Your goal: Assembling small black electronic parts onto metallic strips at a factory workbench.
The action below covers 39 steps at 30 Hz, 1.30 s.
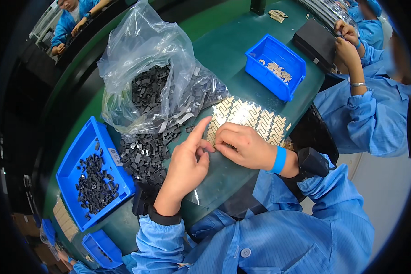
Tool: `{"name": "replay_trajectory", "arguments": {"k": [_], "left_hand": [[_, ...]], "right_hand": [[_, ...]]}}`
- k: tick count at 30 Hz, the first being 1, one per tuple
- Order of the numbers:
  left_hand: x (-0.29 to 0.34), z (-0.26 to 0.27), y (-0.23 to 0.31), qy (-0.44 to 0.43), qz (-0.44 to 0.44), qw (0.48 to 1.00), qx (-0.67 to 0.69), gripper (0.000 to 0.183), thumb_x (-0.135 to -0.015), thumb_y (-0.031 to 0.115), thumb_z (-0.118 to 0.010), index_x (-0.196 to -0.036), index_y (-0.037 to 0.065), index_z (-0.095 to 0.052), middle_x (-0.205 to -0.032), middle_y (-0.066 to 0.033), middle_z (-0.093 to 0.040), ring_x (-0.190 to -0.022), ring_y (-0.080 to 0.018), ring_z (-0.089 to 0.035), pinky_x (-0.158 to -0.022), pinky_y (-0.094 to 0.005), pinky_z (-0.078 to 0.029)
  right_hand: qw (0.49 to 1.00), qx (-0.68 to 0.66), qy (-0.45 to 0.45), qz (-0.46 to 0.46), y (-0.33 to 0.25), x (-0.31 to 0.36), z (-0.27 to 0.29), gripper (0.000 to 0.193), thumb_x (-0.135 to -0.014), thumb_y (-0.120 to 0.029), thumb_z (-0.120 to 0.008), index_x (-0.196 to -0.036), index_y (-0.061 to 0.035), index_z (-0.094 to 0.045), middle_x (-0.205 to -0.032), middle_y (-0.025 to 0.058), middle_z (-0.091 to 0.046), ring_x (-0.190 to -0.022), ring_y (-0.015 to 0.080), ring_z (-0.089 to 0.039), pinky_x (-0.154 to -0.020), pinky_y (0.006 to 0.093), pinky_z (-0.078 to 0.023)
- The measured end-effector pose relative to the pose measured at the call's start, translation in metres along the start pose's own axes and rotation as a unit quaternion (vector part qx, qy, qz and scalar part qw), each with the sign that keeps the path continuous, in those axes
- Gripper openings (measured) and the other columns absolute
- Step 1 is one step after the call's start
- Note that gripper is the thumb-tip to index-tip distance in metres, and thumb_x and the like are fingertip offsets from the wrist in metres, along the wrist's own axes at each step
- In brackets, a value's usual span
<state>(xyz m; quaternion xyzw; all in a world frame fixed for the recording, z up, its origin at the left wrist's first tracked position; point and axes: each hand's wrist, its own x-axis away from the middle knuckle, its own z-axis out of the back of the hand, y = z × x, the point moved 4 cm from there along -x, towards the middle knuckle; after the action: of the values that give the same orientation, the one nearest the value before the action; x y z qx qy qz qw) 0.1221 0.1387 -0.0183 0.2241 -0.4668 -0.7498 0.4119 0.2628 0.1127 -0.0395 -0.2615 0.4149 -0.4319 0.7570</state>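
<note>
In the head view I see my left hand (187, 164) and my right hand (242, 147) close together over the green table (228, 55). The left hand has its index finger stretched out, the tip resting on the near edge of a flat sheet of beige pieces in a woven pattern (251, 116); its other fingers are bent loosely. The right hand is curled, its fingertips pressed down at the same edge of the sheet, touching the left thumb. I cannot tell if it pinches one small piece, because the fingers hide it. The sheet lies just beyond both hands, partly under the right one.

To the left of my left hand lies a heap of small black parts (144, 153), spilled from a clear plastic bag (146, 68) that stands beyond it. Further left is a blue bin (77, 155) holding more black parts. Well beyond my right hand stands a second blue bin (275, 66) with some beige pieces inside. At the far right another person in a blue sleeve (365, 114) works with both hands raised.
</note>
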Motion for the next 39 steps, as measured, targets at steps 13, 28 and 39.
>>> {"name": "replay_trajectory", "arguments": {"k": [13, 28, 39], "left_hand": [[0.002, -0.001, -0.006, -0.005, -0.016, 1.0, 0.006, 0.067, -0.07, -0.01, -0.049, -0.131, 0.014, -0.037, -0.074, -0.0102, -0.061, -0.057, -0.0161, -0.054, -0.057, -0.0262, -0.042], [0.037, 0.008, 0.05, 0.115, -0.118, 0.937, -0.307, 0.05, -0.061, 0.012, -0.074, -0.108, 0.005, -0.058, -0.097, -0.0122, -0.058, -0.088, -0.027, -0.055, -0.076, -0.0333, -0.039], [0.115, -0.019, 0.021, 0.014, 0.133, 0.926, 0.353, 0.018, -0.077, -0.006, -0.063, -0.095, -0.006, -0.063, -0.084, -0.0111, -0.064, -0.07, -0.0123, -0.06, -0.063, -0.0223, -0.046]], "right_hand": [[0.998, 0.05, -0.014, 0.028, -0.006, 0.004, -0.002, 0.012, -0.071, -0.002, -0.063, -0.079, -0.0022, -0.054, -0.08, 0.0096, -0.053, -0.072, 0.0256, -0.056, -0.062, 0.0333, -0.046], [0.924, 0.27, 0.076, 0.259, -0.055, 0.036, 0.039, 0.022, -0.06, -0.011, -0.062, -0.08, -0.0031, -0.061, -0.084, 0.0074, -0.057, -0.073, 0.0213, -0.055, -0.062, 0.0331, -0.044], [0.909, 0.189, 0.107, 0.356, -0.105, 0.061, 0.013, 0.008, -0.07, -0.011, -0.06, -0.07, -0.0032, -0.058, -0.082, 0.0058, -0.057, -0.076, 0.0193, -0.055, -0.065, 0.0314, -0.044]]}}
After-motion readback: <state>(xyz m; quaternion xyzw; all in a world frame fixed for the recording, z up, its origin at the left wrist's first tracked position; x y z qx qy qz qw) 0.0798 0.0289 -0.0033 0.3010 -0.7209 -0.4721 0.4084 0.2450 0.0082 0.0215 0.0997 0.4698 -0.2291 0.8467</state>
